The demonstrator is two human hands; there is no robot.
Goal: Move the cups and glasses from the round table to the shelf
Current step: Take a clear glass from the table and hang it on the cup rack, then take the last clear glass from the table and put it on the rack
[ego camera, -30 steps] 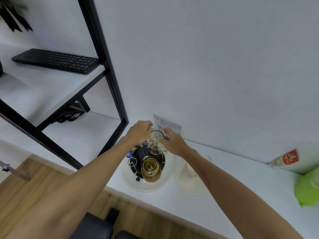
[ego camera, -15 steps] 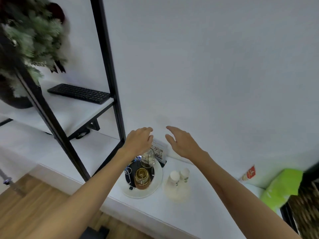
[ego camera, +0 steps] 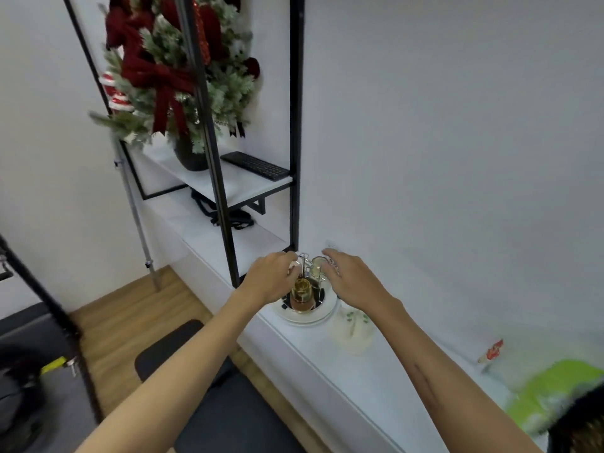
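An amber glass (ego camera: 301, 294) hangs upside down on a wire cup rack (ego camera: 305, 260) that stands on a round white tray (ego camera: 322, 313) on the white ledge. A clear glass (ego camera: 316, 271) sits on the rack's far side. My left hand (ego camera: 271, 279) hovers at the rack's left with fingers curled near the wire loops. My right hand (ego camera: 351, 277) is at the rack's right, fingers spread by the clear glass. Neither hand visibly grips anything. The black-framed shelf (ego camera: 248, 188) rises to the left.
A keyboard (ego camera: 256, 165) and a potted Christmas tree (ego camera: 176, 76) sit on the shelf board. A pale bottle (ego camera: 353, 325) stands right of the tray. A green bag (ego camera: 555, 387) lies at the far right. A dark chair (ego camera: 202, 387) is below me.
The view has pulled back and tilted up, bringing the tree into sight. Both hands let go of the clear glass on the rack, lifted apart, and now hover beside the rack again.
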